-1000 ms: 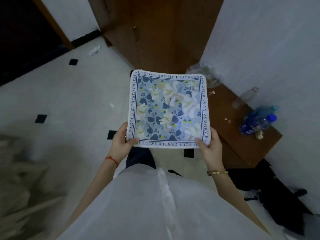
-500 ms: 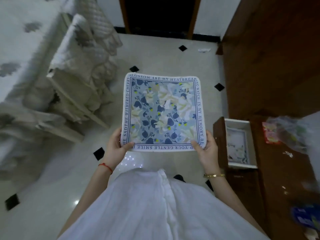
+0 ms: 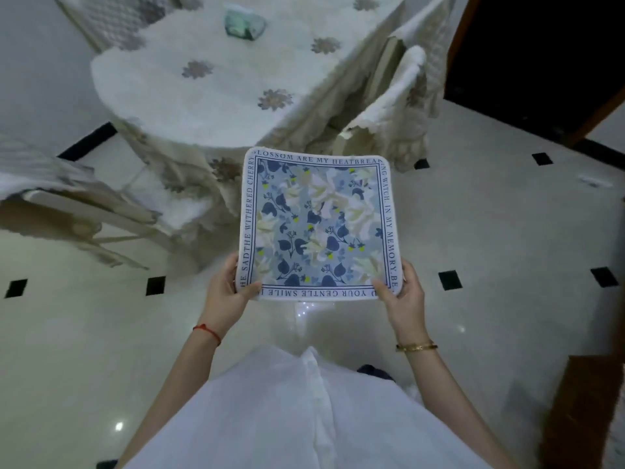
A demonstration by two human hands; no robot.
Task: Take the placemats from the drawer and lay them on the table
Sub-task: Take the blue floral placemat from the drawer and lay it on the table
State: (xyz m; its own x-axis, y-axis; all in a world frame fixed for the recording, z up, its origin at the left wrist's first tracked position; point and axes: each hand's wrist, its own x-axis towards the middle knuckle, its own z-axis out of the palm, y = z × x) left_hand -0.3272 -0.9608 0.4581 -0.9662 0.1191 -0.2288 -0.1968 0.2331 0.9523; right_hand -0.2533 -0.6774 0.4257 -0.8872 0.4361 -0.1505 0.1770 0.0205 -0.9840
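A square placemat (image 3: 319, 225), blue and white floral with lettering round its border, is held flat in front of me above the floor. My left hand (image 3: 226, 296) grips its near left corner and my right hand (image 3: 404, 299) grips its near right corner. The table (image 3: 216, 93), covered in a white cloth with grey flower motifs, stands ahead and to the left, just beyond the placemat's far edge. The drawer is out of view.
Cloth-covered chairs stand at the table: one on the left (image 3: 67, 201), one on the right (image 3: 399, 106). A small greenish object (image 3: 243, 23) sits on the table's far side. Pale tiled floor (image 3: 507, 231) spreads around. A dark doorway (image 3: 541, 55) is at upper right, brown furniture (image 3: 588, 411) at lower right.
The view has swung left from the wooden cabinet and open drawer to the table, which now lies straight ahead. Both hands keep the same hold on the placemat.
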